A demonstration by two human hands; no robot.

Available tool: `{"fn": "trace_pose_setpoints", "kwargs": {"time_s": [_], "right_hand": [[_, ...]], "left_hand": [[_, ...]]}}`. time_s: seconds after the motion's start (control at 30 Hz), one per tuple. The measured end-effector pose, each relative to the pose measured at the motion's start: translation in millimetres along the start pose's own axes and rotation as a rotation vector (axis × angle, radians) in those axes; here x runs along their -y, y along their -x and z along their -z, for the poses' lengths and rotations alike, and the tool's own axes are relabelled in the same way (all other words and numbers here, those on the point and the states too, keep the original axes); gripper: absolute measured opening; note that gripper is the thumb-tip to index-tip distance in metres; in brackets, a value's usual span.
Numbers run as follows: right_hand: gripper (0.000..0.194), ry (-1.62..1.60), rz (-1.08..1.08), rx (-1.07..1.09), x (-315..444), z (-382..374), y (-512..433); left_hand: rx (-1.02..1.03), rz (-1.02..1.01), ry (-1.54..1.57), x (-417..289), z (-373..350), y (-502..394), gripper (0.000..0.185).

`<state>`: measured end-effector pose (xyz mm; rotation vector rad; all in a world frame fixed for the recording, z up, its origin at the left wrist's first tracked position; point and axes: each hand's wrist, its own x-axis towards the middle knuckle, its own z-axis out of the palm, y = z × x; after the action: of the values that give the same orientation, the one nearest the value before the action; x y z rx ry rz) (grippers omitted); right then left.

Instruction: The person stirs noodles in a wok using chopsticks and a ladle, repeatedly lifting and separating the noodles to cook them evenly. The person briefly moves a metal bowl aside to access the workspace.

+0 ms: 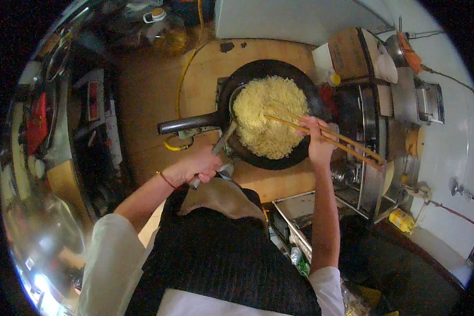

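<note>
A black wok [256, 160] with a long dark handle [189, 124] holds a large heap of pale yellow noodles [272, 138]. My left hand [199, 164] grips the handle of a long metal cooking utensil [223, 142]. Its far end runs along the wok's left side, and the noodles partly hide its head. In my right hand [316, 138] is a pair of long wooden chopsticks [351, 146], spread slightly apart, their tips in the upper middle of the noodles. My right hand is over the wok's right rim.
The wok sits above a wood-patterned surface [288, 181]. A yellow hose [183, 79] curves past its left side. To the right are metal shelving [363, 189], a cardboard box [347, 51] and a yellow bottle [401, 220]. A tan cloth [217, 197] lies at my waist.
</note>
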<state>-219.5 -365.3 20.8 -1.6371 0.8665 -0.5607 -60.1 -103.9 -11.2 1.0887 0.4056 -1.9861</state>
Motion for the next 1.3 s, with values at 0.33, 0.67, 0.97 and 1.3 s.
{"fn": "trace_pose_setpoints", "kwargs": {"time_s": [0.33,0.67,0.97,1.3], "right_hand": [[0.033,0.060,0.050,0.156,72.1,25.0,-35.2],[0.034,0.221,0.298,0.210,168.5,32.7,-16.0],[0.036,0.232,0.488,0.348,218.0,58.9,26.7],[0.039,0.331,0.566,0.116,289.1,101.2,4.9]], "left_hand": [[0.039,-0.206,-0.078,25.9,-39.9,39.1,0.020],[0.059,-0.309,-0.104,35.3,-80.7,122.0,0.016],[0.247,-0.201,0.016,50.3,-81.0,140.5,0.034],[0.424,0.099,0.289,29.8,-149.7,204.0,0.036]]}}
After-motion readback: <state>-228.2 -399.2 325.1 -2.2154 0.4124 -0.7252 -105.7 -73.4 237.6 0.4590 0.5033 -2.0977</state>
